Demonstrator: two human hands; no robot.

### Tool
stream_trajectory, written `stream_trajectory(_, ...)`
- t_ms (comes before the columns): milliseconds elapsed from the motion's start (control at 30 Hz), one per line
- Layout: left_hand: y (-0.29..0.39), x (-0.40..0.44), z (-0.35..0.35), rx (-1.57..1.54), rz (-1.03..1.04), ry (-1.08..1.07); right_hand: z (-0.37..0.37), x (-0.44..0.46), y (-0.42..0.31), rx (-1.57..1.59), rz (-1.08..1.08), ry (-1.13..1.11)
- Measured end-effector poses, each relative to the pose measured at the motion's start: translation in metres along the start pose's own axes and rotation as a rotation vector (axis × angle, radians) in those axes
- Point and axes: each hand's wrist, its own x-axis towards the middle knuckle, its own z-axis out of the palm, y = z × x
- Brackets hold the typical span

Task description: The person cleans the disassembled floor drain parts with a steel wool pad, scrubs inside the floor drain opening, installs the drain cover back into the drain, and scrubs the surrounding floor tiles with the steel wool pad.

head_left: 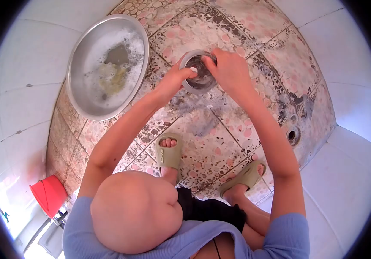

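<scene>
Between my two hands is a round, grey metal cup-like container (203, 90), its opening facing up toward me. My left hand (176, 81) grips its left side, with the thumb over the rim and inside. A small pale patch shows at that thumb's tip; I cannot tell what it is. My right hand (232, 72) holds the right side of the rim, its thumb also reaching in. The inside looks dark and wet, and the fingers beneath the container are hidden.
A wide metal basin (74, 69) with foamy, murky water stands at the left. Patterned floor tiles (211, 26) look wet and stained. A floor drain (293, 135) lies at the right, and a red bucket (48, 195) at lower left. White walls close in both sides.
</scene>
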Motion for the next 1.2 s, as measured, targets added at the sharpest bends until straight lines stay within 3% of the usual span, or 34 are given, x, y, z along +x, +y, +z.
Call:
stream_trajectory(33, -0.002, 0.000, 0.001, 0.042, 0.044, 0.019, 0.002, -0.003, 0.002, -0.020, 0.083, -0.061)
stream_trajectory(133, -0.006, -0.009, 0.006, -0.021, -0.012, 0.016, 0.006, -0.004, 0.013, 0.130, -0.022, -0.050)
stream_trajectory(233, 0.001, -0.006, -0.009, 0.057, -0.188, -0.149, -0.012, 0.000, 0.015, 0.144, -0.378, -0.096)
stream_trajectory(333, 0.001, -0.002, -0.009, 0.135, -0.250, -0.270, -0.025, 0.006, 0.008, 0.032, -0.593, -0.206)
stream_trajectory(433, -0.008, -0.004, -0.005, -0.064, -0.269, -0.203, -0.016, 0.000, 0.013, 0.252, -0.411, -0.144)
stream_trajectory(533, -0.011, -0.002, -0.017, -0.202, -0.294, -0.154, -0.018, -0.009, 0.019, 0.310, -0.372, -0.140)
stream_trajectory(633, -0.008, -0.005, -0.014, -0.148, -0.329, -0.160, -0.019, -0.011, 0.010, 0.243, -0.412, -0.049)
stream_trajectory(733, -0.003, -0.006, -0.007, -0.139, -0.351, -0.116, -0.014, -0.011, -0.007, 0.112, -0.586, 0.006)
stream_trajectory(933, -0.005, -0.008, -0.003, -0.061, -0.288, -0.169, -0.015, -0.003, -0.013, 0.068, -0.664, -0.009)
stream_trajectory(1033, -0.010, -0.007, -0.007, -0.247, -0.264, -0.192, -0.016, 0.003, 0.000, 0.000, -0.404, 0.055)
stream_trajectory(1133, -0.013, -0.020, 0.008, -0.124, -0.175, 0.059, -0.015, 0.002, 0.012, -0.058, -0.207, 0.078)
stream_trajectory(1200, -0.014, -0.016, 0.000, -0.187, -0.231, -0.041, -0.015, -0.002, 0.010, 0.165, -0.267, 0.160)
